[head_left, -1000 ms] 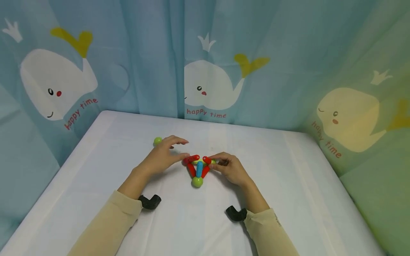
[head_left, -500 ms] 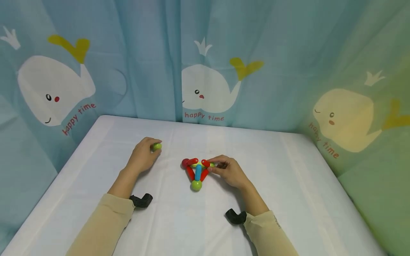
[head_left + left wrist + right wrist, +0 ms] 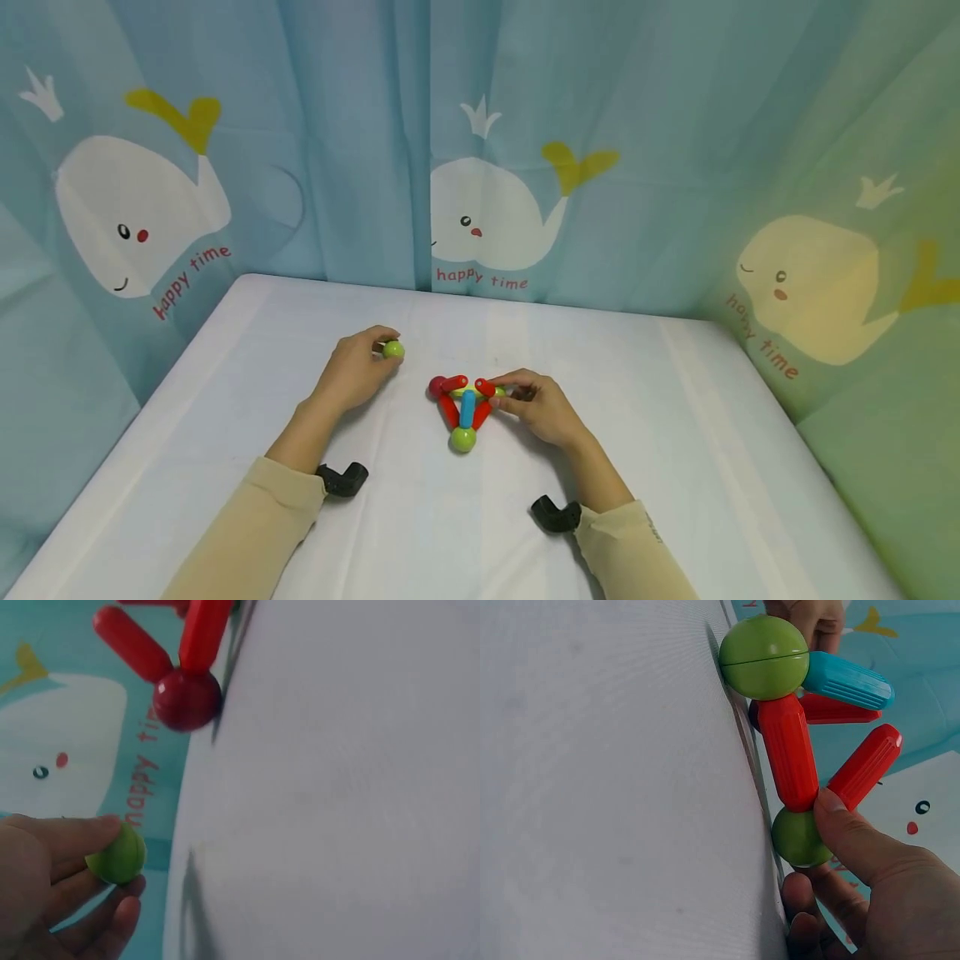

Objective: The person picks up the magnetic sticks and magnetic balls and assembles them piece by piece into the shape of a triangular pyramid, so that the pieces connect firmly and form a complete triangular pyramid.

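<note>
My left hand [image 3: 356, 371] pinches a loose green ball [image 3: 118, 856] between thumb and fingertips, left of and behind the built frame. That frame is a triangle of rods and balls on the table: a near green ball [image 3: 462, 439], a dark red ball [image 3: 437, 387] at left, and another green ball [image 3: 799, 836] at right. Red rods [image 3: 787, 754] join the corners, and a blue rod [image 3: 467, 409] leans up from the near ball. Two more red rods slant up from the rear corners. My right hand [image 3: 543, 406] grips the right corner, thumb and fingers around its green ball.
A white cloth covers the table [image 3: 712, 467]. Blue-green curtains [image 3: 360, 150] with printed whales hang along the back and sides. A black curved piece [image 3: 342, 481] sits at the left cuff, and a similar black piece [image 3: 555, 515] at the right cuff.
My left hand left the red-ball corner, reached to the back left and took hold of the loose green ball. It has since moved slightly right with it. The right hand keeps its grip.
</note>
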### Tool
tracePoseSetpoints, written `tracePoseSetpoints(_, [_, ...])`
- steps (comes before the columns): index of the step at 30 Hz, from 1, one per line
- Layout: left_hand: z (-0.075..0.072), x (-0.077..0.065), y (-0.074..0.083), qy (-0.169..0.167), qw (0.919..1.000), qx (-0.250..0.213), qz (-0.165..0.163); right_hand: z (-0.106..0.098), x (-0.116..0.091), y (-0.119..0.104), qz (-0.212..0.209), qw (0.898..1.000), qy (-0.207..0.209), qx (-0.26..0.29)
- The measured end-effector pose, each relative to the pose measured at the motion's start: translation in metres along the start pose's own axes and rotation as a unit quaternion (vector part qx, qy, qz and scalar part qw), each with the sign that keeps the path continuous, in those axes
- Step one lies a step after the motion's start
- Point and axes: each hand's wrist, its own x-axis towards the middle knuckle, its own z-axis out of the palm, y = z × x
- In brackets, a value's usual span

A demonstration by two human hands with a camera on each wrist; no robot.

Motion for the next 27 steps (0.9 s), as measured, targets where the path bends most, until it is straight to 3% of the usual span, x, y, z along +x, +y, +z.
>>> tracePoseSetpoints(8, [0.004, -0.006, 0.028, -0.015, 0.9997, -0.012, 0.017, 0.000, -0.001, 0.002, -0.001, 1.000, -0.001, 0.004])
tracePoseSetpoints(18, [0.015, -0.020, 0.068, -0.049, 0.9889, -0.083, 0.112, 0.000, -0.002, 0.001, 0.001, 1.000, -0.001, 0.010])
tracePoseSetpoints(22, [0.019, -0.023, 0.076, -0.059, 0.9849, -0.079, 0.142, 0.000, -0.001, 0.000, -0.007, 1.000, -0.001, 0.012])
tracePoseSetpoints(27, [0.023, -0.025, 0.077, -0.071, 0.9837, -0.060, 0.154, 0.001, 0.001, 0.000, -0.004, 1.000, 0.001, 0.009])
